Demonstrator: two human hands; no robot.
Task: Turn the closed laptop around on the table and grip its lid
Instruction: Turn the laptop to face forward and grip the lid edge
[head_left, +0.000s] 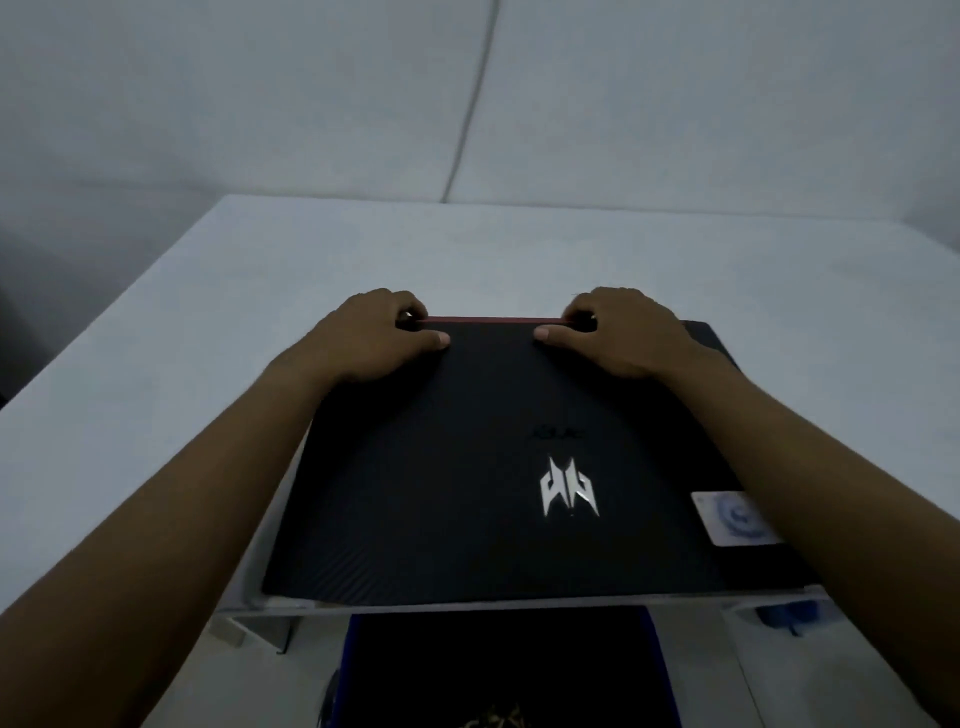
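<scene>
A closed black laptop (483, 467) lies on the white table (156, 338), its lid bearing a silver logo and a pale sticker near the right edge. A red strip runs along its far edge. My left hand (371, 338) grips that far edge at the left, fingers curled over it and thumb flat on the lid. My right hand (621, 335) holds the same edge at the right in the same way. The laptop's near edge reaches the table's front edge.
Grey walls (260, 104) stand behind the table. Below the table's front edge a dark object with a blue border (498, 670) shows. A small blue item (784, 618) sits under the front right corner.
</scene>
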